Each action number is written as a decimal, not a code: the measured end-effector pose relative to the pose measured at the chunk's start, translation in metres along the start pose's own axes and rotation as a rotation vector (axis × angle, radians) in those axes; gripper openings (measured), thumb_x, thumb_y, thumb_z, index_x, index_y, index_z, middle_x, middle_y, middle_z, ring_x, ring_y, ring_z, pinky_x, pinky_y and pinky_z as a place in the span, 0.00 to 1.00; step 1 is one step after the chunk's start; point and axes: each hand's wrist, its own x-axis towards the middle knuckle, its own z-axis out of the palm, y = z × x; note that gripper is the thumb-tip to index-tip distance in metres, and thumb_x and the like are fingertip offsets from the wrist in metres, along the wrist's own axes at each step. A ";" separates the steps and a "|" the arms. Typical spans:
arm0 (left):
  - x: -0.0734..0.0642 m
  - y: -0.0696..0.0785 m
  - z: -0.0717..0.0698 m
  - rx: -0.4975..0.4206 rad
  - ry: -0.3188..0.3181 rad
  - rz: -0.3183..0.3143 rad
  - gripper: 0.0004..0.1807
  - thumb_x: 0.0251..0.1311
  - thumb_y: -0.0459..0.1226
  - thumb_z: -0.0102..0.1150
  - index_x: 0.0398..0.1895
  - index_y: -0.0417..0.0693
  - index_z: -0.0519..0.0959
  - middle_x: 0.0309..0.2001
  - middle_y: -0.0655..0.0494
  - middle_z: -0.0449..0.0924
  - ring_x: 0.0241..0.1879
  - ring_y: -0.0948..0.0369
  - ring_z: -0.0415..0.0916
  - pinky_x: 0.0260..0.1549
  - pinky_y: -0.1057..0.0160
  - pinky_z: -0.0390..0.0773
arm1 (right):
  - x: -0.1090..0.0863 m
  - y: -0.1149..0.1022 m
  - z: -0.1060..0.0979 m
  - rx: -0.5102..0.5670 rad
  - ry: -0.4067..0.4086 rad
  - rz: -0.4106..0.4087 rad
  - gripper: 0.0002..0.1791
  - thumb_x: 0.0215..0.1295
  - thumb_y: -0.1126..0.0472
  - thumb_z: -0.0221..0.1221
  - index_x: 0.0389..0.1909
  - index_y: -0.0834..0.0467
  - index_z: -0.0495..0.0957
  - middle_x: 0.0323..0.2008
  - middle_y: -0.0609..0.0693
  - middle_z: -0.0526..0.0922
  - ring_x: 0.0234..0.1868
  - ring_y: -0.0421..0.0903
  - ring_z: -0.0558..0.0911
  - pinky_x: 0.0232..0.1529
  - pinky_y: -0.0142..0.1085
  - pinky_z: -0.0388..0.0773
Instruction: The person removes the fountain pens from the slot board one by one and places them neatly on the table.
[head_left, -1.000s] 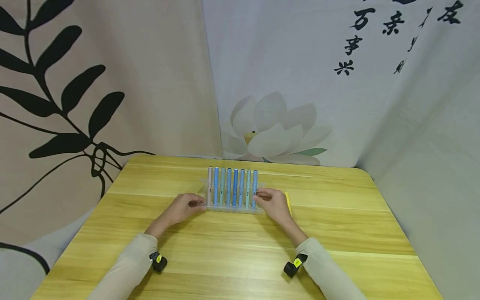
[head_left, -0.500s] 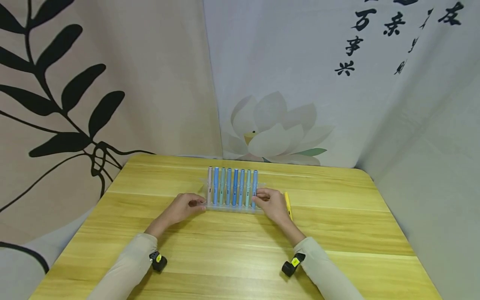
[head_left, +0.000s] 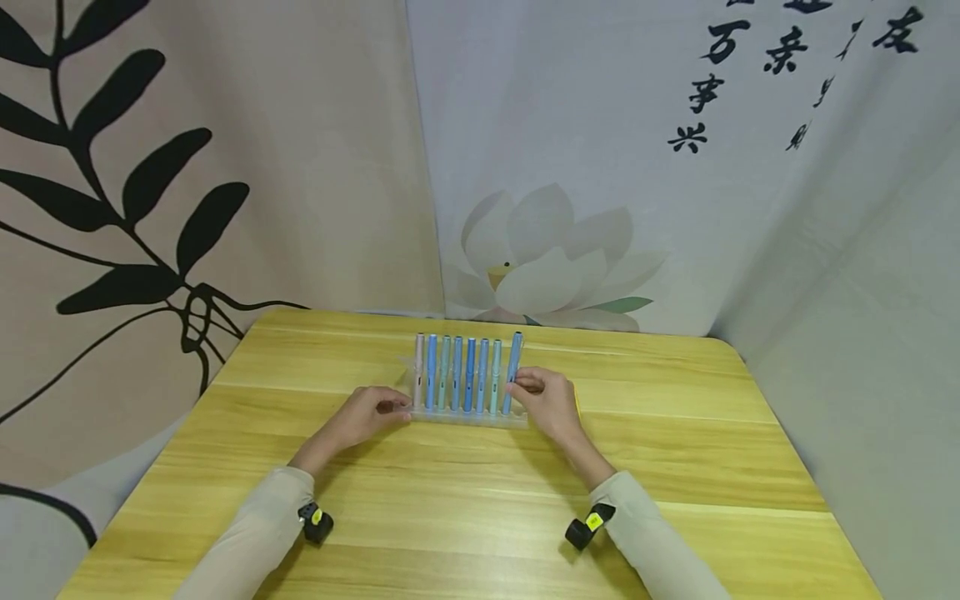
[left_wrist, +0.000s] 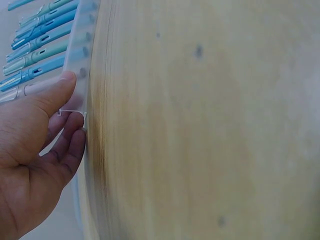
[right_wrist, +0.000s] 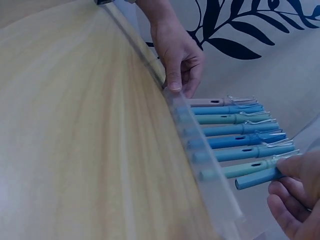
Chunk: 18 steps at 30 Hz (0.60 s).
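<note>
One blue pen (right_wrist: pixel 258 178) at the right end of the row, pinched between the thumb and fingers of my right hand (head_left: pixel 551 408); its lower end shows free in the right wrist view, just beside the clear rack (head_left: pixel 468 419) and not inside it; long axis close to upright from up here, top tipped towards my right, out of line with its neighbours; that tilt against the rack, and where the lower end sits beside it, is the relation I'd say counts. The pen lies on the inner, left side of my right hand, the nearer one by far; from my left hand (head_left: pixel 375 412) it's off to the right, across the whole row; that left hand has the rack's left end pinched, thumb on one face, fingers round the other, so my hands are well apart with the rack spanning between. Next to the pen, a green pen (head_left: pixel 496 375) stands straight, the last of seven lined up in the rack; beyond my right wrist, a yellow thing (head_left: pixel 577 400), mostly hidden; wooden table (head_left: pixel 450 517) under it all.
</note>
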 end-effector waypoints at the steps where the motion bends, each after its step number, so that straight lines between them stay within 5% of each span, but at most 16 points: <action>1: 0.000 0.000 0.000 0.001 0.000 0.001 0.14 0.67 0.42 0.67 0.52 0.45 0.86 0.46 0.55 0.87 0.40 0.64 0.78 0.42 0.61 0.80 | 0.000 -0.002 -0.001 0.000 0.000 0.000 0.13 0.64 0.60 0.71 0.46 0.61 0.87 0.39 0.52 0.90 0.39 0.48 0.88 0.41 0.38 0.85; 18: 0.000 0.000 0.001 0.006 0.006 0.010 0.14 0.67 0.41 0.67 0.52 0.45 0.86 0.46 0.54 0.87 0.40 0.63 0.78 0.43 0.60 0.80 | -0.015 -0.010 -0.037 -0.030 0.014 -0.001 0.16 0.65 0.57 0.70 0.51 0.60 0.86 0.40 0.52 0.90 0.42 0.49 0.88 0.44 0.39 0.85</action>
